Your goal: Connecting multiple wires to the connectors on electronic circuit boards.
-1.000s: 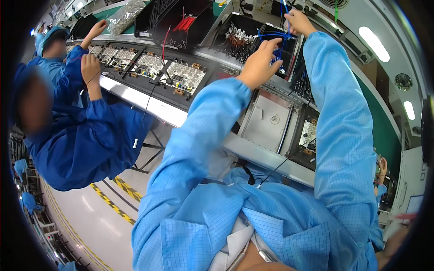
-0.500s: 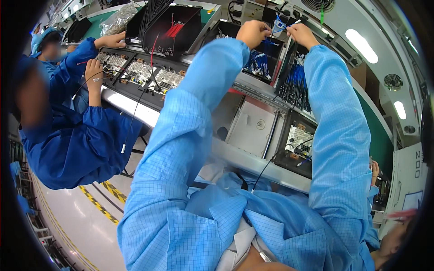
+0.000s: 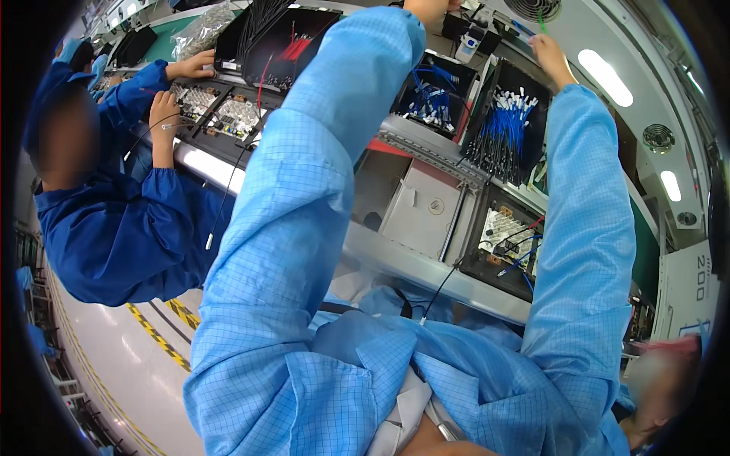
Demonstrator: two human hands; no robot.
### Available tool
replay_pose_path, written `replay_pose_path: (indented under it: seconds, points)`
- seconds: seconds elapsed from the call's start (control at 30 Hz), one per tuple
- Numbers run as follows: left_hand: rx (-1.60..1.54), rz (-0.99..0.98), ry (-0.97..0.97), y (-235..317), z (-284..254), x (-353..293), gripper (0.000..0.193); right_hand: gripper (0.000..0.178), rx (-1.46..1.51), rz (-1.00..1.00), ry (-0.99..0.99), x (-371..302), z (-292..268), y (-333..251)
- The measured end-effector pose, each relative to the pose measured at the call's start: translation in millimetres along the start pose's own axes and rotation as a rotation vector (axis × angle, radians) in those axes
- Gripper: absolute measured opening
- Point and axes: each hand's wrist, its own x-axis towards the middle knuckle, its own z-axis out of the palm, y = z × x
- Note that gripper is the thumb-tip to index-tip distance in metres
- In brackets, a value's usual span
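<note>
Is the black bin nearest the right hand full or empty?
Partly full: white-tipped blue wires fan out inside the black bin, with bare black surface showing above them.

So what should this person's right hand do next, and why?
Perhaps draw the right hand back toward the board: it reaches far forward, seemingly pinching a blue wire, while the board lies nearer the body with wires already across it.
</note>
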Motion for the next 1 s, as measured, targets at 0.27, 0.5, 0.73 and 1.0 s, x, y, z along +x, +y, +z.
replay_pose_path:
  seconds: [0.27,0.5,0.73,1.0]
  points:
    - [-0.29,-0.02,-0.119,36,-22,-64,0.017,0.038,0.832,0.441,-0.441,-45,5,-98]
    - [-0.014,0.205,-0.035,151,-53,-294,0.024,0.04,1.361,0.234,-0.531,-68,-13,-218]
    - [-0.833,-0.484,-0.1,118,-106,-393,0.029,0.037,1.372,0.108,-1.028,-105,23,-325]
    - [-0.986,-0.658,-0.095,84,-78,-442,0.029,0.029,1.252,-0.02,-1.274,-144,39,-363]
